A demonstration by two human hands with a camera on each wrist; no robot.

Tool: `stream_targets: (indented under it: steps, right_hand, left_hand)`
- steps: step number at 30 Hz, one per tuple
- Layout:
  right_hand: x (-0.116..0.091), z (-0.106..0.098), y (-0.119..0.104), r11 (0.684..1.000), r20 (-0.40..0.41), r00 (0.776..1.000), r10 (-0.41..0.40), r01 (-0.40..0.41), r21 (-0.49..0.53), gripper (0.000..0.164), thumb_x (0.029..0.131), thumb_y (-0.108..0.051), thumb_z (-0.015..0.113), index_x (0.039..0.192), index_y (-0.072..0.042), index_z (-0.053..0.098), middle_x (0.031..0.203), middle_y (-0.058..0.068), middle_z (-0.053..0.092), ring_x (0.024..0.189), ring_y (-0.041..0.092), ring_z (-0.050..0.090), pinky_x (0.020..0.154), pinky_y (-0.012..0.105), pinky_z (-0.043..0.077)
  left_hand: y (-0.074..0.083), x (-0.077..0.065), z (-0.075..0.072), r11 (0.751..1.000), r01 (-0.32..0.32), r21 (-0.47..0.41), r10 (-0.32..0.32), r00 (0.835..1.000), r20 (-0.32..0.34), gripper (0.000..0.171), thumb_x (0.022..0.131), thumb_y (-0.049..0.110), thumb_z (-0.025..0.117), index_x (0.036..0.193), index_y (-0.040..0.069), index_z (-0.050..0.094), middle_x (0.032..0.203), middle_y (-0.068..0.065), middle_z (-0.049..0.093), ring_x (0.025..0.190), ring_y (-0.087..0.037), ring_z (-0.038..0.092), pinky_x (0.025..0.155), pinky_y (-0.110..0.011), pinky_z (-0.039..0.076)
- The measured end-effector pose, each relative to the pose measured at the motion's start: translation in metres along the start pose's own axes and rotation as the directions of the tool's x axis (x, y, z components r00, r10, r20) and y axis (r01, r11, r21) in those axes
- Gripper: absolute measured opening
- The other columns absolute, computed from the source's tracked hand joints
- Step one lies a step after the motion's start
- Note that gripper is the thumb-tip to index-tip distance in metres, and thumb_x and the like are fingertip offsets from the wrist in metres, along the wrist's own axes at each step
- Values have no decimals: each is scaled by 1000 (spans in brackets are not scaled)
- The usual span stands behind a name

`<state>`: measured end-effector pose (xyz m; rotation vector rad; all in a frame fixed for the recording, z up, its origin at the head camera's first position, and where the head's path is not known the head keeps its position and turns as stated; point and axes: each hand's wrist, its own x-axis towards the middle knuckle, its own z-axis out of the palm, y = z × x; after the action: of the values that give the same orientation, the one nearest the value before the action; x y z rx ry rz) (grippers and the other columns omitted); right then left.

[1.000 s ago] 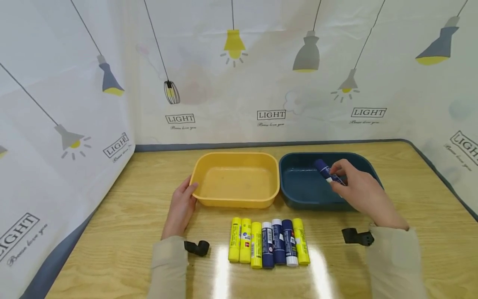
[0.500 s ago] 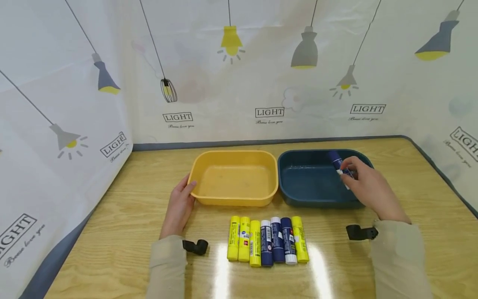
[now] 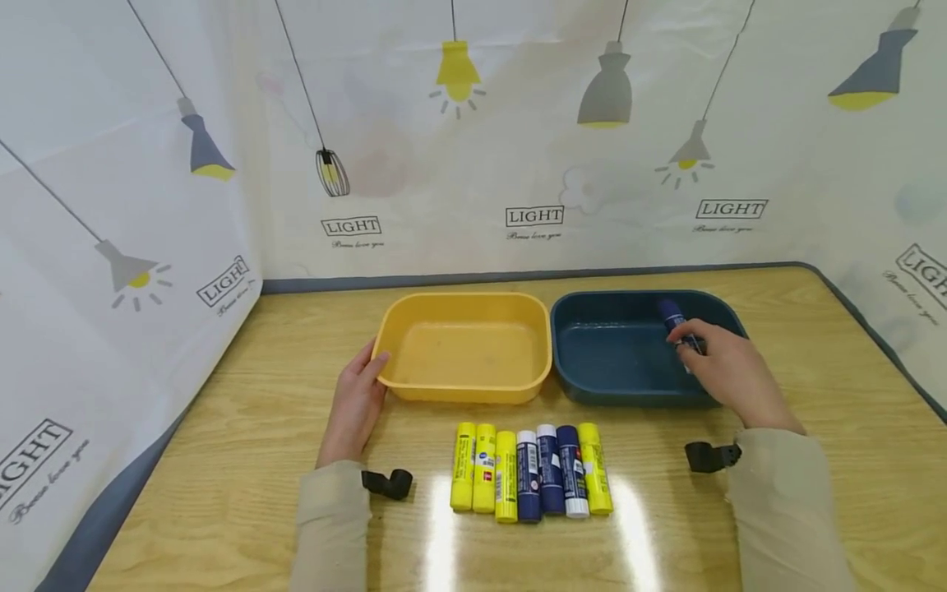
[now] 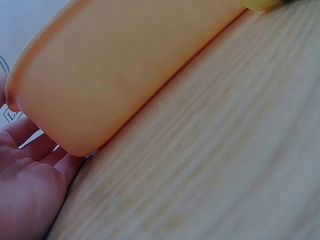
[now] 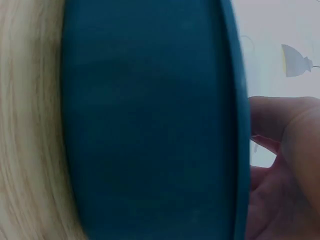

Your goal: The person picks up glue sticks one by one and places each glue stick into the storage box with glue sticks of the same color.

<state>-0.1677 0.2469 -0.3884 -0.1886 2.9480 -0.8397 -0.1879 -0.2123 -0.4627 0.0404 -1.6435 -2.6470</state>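
In the head view my right hand (image 3: 728,370) pinches a dark blue glue stick (image 3: 672,316) between thumb and fingers, low over the right part of the dark blue tray (image 3: 592,395). In the right wrist view that tray's wall (image 5: 150,120) hides the glue stick. My left hand (image 3: 353,404) grips the left end of the yellow tray (image 3: 466,394), thumb over the rim and fingers along the outer wall (image 4: 100,80). Near me, a side-by-side row of several glue sticks lies on the table, yellow ones (image 3: 484,469) and dark blue ones (image 3: 551,473).
Both trays stand side by side on a wooden table (image 3: 244,460), the yellow one holding nothing. A pale curtain (image 3: 444,181) printed with lamps surrounds the table at the back and sides. Black wrist cameras (image 3: 392,483) sit on both sleeves.
My right hand has moved right with the glue stick, from the middle of the blue tray toward its right end, and slightly lower. The left hand stays on the yellow tray.
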Motion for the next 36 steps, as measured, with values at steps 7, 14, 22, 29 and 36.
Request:
stream_targets:
  steps: [7, 14, 22, 29, 36]
  right_hand:
    - [4, 8, 4, 999, 14, 1000, 12, -11, -49, 25, 91, -13, 47, 115, -8, 54, 76, 11, 54, 46, 17, 39, 44, 30, 32]
    - [7, 14, 1, 994, 19, 1000, 18, -16, -107, 26, 89, -13, 51, 113, -8, 58, 117, 27, 50, 70, 24, 50, 56, 36, 39]
    - [8, 16, 1, 992, 41, 998, 48, -42, -121, 28, 90, -14, 46, 114, -9, 59, 114, 24, 53, 44, 17, 36, 41, 30, 30]
    - [8, 17, 0, 986, 67, 996, 64, -52, -158, 31, 91, -19, 43, 115, -8, 59, 123, 28, 46, 69, 29, 54, 54, 39, 42]
    - [10, 18, -2, 980, 94, 994, 60, -41, -193, 35, 92, -29, 45, 116, -7, 59, 122, 26, 48, 102, 44, 48, 74, 57, 41]
  left_hand:
    - [0, 0, -1, 1000, 2, 24, -2, 1000, -1, 50, 92, 11, 49, 137, 0, 31, 140, -10, 32, 124, -18, 36, 100, -30, 30]
    - [2, -1, 1, 999, 14, 40, -13, 1000, -8, 49, 92, 10, 47, 137, 1, 30, 141, -9, 31, 125, -18, 34, 101, -31, 29]
    - [2, -1, 1, 999, 12, 32, -12, 1000, -8, 48, 93, 10, 47, 137, 1, 31, 140, -10, 31, 125, -18, 34, 101, -31, 30]
    - [2, -1, 0, 1000, 12, 26, -12, 1000, 5, 48, 92, 10, 48, 137, 1, 32, 139, -10, 33, 125, -21, 34, 100, -31, 31]
    - [2, -1, 0, 1000, 4, 14, -4, 1000, 3, 47, 92, 9, 47, 136, 0, 33, 138, -11, 34, 126, -23, 33, 101, -33, 29]
